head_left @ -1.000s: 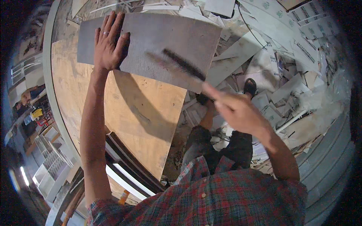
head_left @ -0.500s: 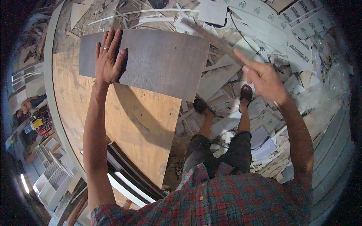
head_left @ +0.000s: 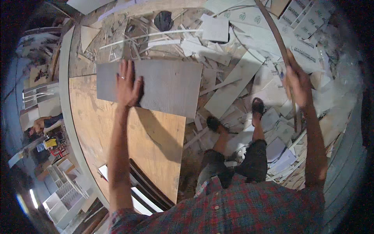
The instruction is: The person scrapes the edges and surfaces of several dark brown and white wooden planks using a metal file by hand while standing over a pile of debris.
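Note:
A grey wood-grain panel (head_left: 171,80) lies on a larger light-brown wooden board (head_left: 159,136). My left hand (head_left: 129,86) rests flat on the panel's left part with its fingers stretched out, and a ring shows on one finger. Off to the right, past the panel's edge, my right hand (head_left: 298,82) is closed round a long, thin brown strip (head_left: 277,33). The strip sticks out above the fist toward the top of the picture, and its other end hangs below the hand beside my forearm.
Offcuts and loose pieces litter the floor around my feet, among them a long pale board (head_left: 235,84). Dark and white strips (head_left: 146,183) lie near my left forearm. A black bag-like bundle (head_left: 163,20) is at the far side. Another person (head_left: 41,125) is at the left.
My right hand has swung the strip away from the panel's far right corner, out to the right. My left hand stays flat on the panel. The whole view has shifted.

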Motion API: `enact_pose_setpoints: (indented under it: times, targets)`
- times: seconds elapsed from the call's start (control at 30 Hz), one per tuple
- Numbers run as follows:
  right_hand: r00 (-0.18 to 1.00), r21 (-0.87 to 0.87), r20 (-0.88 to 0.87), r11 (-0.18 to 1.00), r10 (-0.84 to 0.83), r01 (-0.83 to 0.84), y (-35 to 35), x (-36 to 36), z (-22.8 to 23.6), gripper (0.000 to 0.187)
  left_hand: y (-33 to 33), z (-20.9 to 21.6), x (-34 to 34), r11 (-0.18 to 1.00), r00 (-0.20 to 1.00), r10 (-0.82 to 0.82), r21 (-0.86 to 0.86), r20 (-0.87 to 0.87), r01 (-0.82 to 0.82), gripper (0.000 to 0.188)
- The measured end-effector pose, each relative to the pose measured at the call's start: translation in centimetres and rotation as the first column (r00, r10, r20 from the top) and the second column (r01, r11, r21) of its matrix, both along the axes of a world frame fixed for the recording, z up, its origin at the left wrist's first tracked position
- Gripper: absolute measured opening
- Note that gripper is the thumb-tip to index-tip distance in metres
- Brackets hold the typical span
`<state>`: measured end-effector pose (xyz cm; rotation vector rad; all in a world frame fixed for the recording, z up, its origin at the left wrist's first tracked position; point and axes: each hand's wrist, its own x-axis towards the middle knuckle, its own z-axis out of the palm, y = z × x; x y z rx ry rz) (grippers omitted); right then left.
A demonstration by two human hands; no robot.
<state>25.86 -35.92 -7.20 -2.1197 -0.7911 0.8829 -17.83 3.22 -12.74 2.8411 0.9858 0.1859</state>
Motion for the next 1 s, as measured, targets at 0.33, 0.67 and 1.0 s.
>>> enact_pose_setpoints:
  times: [0.33, 0.67, 1.0]
  targets:
    - [0.9, -0.011, -0.162, 0.913, -0.404, 0.408, -22.0, -7.8, -5.7, 0.054, -33.8, 5.0, 16.5, 0.451, 0.835, -0.476, -0.738, 0.276, 0.501, 0.059]
    - [0.929, -0.219, -0.33, 0.971, -0.166, 0.096, -20.6, 4.1, -15.1, 0.056, -23.0, 3.0, 16.3, 0.94, 0.943, 0.333, -0.078, -0.023, -0.333, 0.066]
    - [0.974, -0.023, 0.11, 0.98, 0.199, -0.198, -16.7, 30.7, -26.4, 0.059, -23.1, 6.7, 16.9, 0.931, 0.925, 0.362, 0.009, 0.115, -0.366, 0.058]
